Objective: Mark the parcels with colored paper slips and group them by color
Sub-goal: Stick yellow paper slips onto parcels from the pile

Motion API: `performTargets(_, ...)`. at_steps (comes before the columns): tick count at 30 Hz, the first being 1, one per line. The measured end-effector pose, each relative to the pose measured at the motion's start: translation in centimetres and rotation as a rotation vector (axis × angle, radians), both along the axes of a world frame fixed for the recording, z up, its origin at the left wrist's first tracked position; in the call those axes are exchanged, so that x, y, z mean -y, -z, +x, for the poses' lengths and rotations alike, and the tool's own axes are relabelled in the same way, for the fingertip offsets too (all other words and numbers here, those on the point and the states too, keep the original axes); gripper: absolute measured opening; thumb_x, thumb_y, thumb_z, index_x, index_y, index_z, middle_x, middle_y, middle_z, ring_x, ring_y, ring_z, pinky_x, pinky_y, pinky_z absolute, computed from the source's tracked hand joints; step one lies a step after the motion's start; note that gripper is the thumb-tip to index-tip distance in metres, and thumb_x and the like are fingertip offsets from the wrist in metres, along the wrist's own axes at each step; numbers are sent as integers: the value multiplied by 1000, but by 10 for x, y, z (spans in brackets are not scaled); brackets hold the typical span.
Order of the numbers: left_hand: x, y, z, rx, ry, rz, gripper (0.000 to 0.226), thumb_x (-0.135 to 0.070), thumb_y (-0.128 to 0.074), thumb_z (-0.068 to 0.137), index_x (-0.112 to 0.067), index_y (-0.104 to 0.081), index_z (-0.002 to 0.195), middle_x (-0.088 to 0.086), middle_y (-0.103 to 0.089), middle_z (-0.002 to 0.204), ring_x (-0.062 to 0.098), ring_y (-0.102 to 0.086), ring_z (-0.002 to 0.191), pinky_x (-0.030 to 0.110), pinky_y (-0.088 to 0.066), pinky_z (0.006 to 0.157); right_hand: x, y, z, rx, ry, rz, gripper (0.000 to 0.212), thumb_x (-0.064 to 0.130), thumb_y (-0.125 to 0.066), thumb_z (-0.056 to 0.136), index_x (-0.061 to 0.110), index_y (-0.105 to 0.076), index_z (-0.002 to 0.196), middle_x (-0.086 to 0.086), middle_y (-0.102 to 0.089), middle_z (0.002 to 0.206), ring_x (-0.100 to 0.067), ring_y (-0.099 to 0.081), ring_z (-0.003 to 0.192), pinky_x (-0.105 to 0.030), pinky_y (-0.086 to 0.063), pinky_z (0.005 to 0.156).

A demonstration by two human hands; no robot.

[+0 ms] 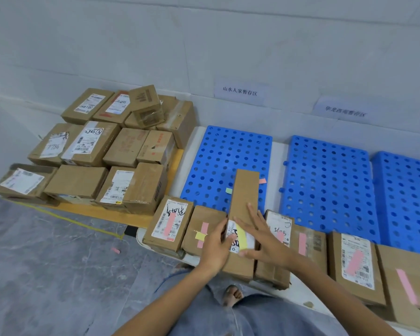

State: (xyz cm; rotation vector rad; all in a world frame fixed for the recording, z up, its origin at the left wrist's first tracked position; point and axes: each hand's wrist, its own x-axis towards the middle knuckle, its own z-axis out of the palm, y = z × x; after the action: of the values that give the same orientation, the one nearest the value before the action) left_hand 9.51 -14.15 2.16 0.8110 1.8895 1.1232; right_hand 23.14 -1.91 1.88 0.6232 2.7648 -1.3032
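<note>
Parcel depot: stacked cartons (pixel 121 146), labelled bays (pixel 239 91).

A long, narrow cardboard parcel (pixel 245 195) lies flat with its far end on the blue pallet (pixel 218 154) and a yellow slip (pixel 241 235) across its label. Brown parcels (pixel 210 215) in a row on both sides carry pink slips (pixel 169 224). Unmarked parcels (pixel 102 146) sit stacked at left.

I see both forearms (pixel 155 309) bare, from the near edge of my view up to the left hand (pixel 216 248) and the right hand (pixel 264 241). Under them are loose trousers (pixel 264 318) in faded blue-grey denim, with a seam between the legs and a ragged pale edge on the left leg. The toes of one foot (pixel 232 294) show between the legs, uncovered.
</note>
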Motion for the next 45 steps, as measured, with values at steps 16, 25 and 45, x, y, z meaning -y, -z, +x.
performTargets(16, -38, -186, -190, -5, -257, 530, 44, -12, -51, 98, -30, -47, 137, -23, -60, 124, -2, -56, 117, 23, -47, 98, -33, -192, -249, -367, -2, 348, 51, 38, -32, 102, 27, -17, 150, 4, 25, 156, -17, 26, 143, -12, 16, 111)
performTargets(25, -27, -191, -357, 59, -577, 521, 32, -12, -57, 94, -17, -57, 126, -3, -66, 118, -5, -63, 100, 15, -50, 82, -14, -206, -394, -274, 295, -431, 94, 50, -69, 80, 50, -2, 147, 18, -19, 154, -3, -43, 131, -35, -46, 102)
performTargets(45, -125, -143, -575, 869, -592, 370, 48, -30, -64, 89, -11, -43, 128, 12, -53, 124, 26, -61, 97, 41, -57, 75, -132, -167, -529, -414, 900, -676, 28, 26, -65, 90, 14, -54, 112, -11, -61, 101, -22, -61, 80, -26, -53, 57)
